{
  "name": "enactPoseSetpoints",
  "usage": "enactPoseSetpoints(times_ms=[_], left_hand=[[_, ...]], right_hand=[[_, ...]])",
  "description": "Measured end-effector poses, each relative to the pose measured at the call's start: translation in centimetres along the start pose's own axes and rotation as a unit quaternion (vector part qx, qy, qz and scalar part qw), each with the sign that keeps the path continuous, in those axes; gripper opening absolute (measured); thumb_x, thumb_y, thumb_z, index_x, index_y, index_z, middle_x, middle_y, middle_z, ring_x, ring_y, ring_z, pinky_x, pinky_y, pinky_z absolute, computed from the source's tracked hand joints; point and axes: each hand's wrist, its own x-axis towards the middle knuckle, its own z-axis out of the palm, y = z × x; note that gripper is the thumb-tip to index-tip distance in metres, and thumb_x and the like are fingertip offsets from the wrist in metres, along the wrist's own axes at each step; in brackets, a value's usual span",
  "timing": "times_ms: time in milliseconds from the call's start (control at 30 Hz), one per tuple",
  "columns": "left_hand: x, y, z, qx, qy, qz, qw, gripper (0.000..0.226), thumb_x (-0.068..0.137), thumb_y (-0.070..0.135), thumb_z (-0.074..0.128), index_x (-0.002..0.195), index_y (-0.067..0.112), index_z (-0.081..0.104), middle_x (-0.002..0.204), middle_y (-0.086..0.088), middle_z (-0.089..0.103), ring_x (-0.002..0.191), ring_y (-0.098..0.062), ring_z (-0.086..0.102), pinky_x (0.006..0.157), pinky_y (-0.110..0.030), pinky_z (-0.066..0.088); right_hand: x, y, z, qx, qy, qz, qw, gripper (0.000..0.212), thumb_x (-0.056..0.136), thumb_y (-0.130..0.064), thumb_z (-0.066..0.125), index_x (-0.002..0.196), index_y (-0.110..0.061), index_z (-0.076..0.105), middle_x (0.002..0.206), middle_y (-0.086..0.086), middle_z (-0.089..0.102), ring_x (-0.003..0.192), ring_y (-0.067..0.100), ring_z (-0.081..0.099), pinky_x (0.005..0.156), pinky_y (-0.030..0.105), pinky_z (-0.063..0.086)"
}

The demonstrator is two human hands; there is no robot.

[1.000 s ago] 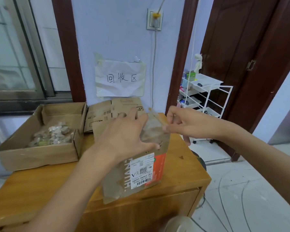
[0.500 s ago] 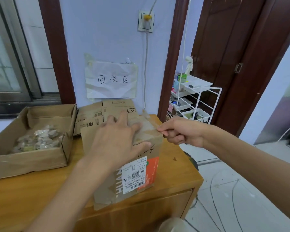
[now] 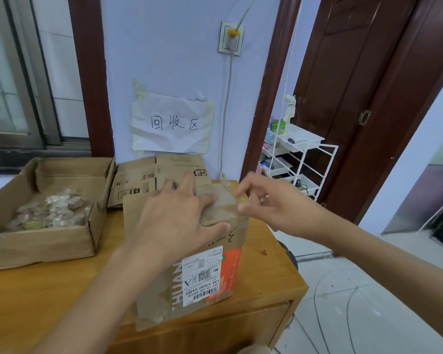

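Cardboard box (image 3: 202,254) upright on the tabletop (image 3: 266,272), toward its right front corner, shipping label facing the camera. Clear tape (image 3: 223,203) across the top, glossy and wrinkled, seemingly not yet off.

Left hand (image 3: 174,215) laid flat on the lid, fingers straight and spread, pressing down to steady it. Right hand (image 3: 271,210) at the top right edge, thumb and forefinger slightly apart at the tape's end; hard to tell whether pinching it or merely touching.

Judged as early in the stripping: box closed, tape mostly stuck down, with peeling, opening and flattening all left to do.

Compared with a second ago: tape end then lifted clear above the lid, now lying back along the edge. Half a second ago, right fingers pressed together at that corner, now loosened. Left hand in much the same place throughout.

Just left of the box, an open carton (image 3: 49,241) holding crumpled wads of used tape (image 3: 49,213). Behind, flattened cartons (image 3: 159,175) leaning against the wall under a paper sign (image 3: 172,123). Farther right, a white wire rack (image 3: 299,154) by the doorway.
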Motion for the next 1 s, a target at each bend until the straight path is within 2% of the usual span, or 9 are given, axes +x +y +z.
enactPoseSetpoints(times_ms=[100,233,333,433,533,667,767,867,1000], left_hand=[[0.0,0.6,0.1,0.011,0.001,0.005,1.000,0.076,0.082,0.090,0.035,0.146,0.050,0.046,0.119,0.007,0.034,0.117,-0.021,0.043,0.078,-0.035,0.037],[-0.1,1.0,0.5,0.022,0.016,0.008,1.000,0.077,0.083,0.090,0.036,0.147,0.048,0.045,0.117,0.006,0.034,0.116,-0.023,0.044,0.079,-0.036,0.040],[-0.1,1.0,0.4,0.021,0.012,0.007,1.000,0.076,0.083,0.089,0.037,0.146,0.049,0.046,0.115,0.005,0.033,0.116,-0.023,0.045,0.076,-0.036,0.037],[0.0,0.7,0.3,0.012,0.011,0.004,1.000,0.074,0.081,0.090,0.040,0.143,0.049,0.050,0.111,0.006,0.030,0.115,-0.022,0.046,0.076,-0.035,0.036],[0.1,0.1,0.1,-0.004,0.005,-0.003,1.000,0.077,0.078,0.092,0.042,0.145,0.054,0.046,0.115,0.007,0.033,0.118,-0.021,0.046,0.076,-0.035,0.039],[0.2,-0.2,0.2,-0.001,0.009,0.011,1.000,0.078,0.079,0.091,0.041,0.146,0.052,0.046,0.119,0.007,0.037,0.118,-0.021,0.045,0.082,-0.036,0.040],[0.6,-0.7,0.1,-0.007,0.006,0.006,1.000,0.077,0.078,0.092,0.039,0.146,0.054,0.045,0.117,0.008,0.035,0.118,-0.020,0.045,0.077,-0.035,0.037],[0.9,-1.0,0.1,0.001,0.005,0.008,1.000,0.082,0.075,0.095,0.035,0.147,0.056,0.042,0.112,0.009,0.032,0.115,-0.017,0.046,0.075,-0.035,0.040],[0.8,-1.2,0.2,-0.001,0.001,0.006,1.000,0.083,0.073,0.096,0.034,0.146,0.057,0.043,0.110,0.011,0.034,0.114,-0.015,0.046,0.073,-0.034,0.043]], right_hand=[[-0.1,-0.1,-1.1,-0.157,-0.037,-0.006,0.987,0.018,0.096,-0.051,0.068,0.106,-0.037,0.067,0.080,-0.014,0.068,0.066,-0.003,0.062,0.061,0.025,0.041],[0.6,-0.5,-2.1,-0.215,-0.094,-0.005,0.972,0.018,0.095,-0.050,0.070,0.103,-0.034,0.065,0.074,-0.009,0.067,0.067,-0.002,0.061,0.059,0.022,0.041],[1.9,-0.7,-2.8,-0.136,-0.185,0.004,0.973,0.014,0.099,-0.033,0.071,0.101,-0.022,0.061,0.067,0.002,0.058,0.052,0.007,0.050,0.053,0.020,0.041],[3.2,-0.4,-3.5,0.003,-0.266,0.008,0.964,0.013,0.101,-0.013,0.068,0.096,-0.006,0.059,0.067,0.018,0.047,0.051,0.017,0.045,0.055,0.022,0.041],[3.0,0.7,-3.8,0.100,-0.296,0.004,0.950,0.009,0.103,-0.011,0.066,0.098,-0.008,0.060,0.067,0.022,0.043,0.054,0.020,0.041,0.057,0.032,0.031],[1.5,2.2,-2.1,0.179,-0.221,0.007,0.959,0.009,0.102,-0.013,0.068,0.107,-0.011,0.061,0.065,0.013,0.054,0.054,0.022,0.049,0.055,0.036,0.026],[0.9,2.0,-0.5,0.187,-0.155,-0.009,0.970,0.020,0.100,-0.013,0.069,0.120,-0.018,0.066,0.073,0.013,0.062,0.056,0.026,0.054,0.053,0.035,0.036],[0.5,1.7,0.0,0.180,-0.077,-0.039,0.980,0.004,0.100,-0.014,0.070,0.102,-0.015,0.072,0.069,0.009,0.062,0.052,0.026,0.049,0.049,0.028,0.043],[-0.1,1.6,0.0,0.159,-0.071,-0.074,0.982,0.009,0.101,-0.018,0.068,0.100,-0.010,0.071,0.073,0.012,0.062,0.051,0.032,0.050,0.049,0.031,0.047]])
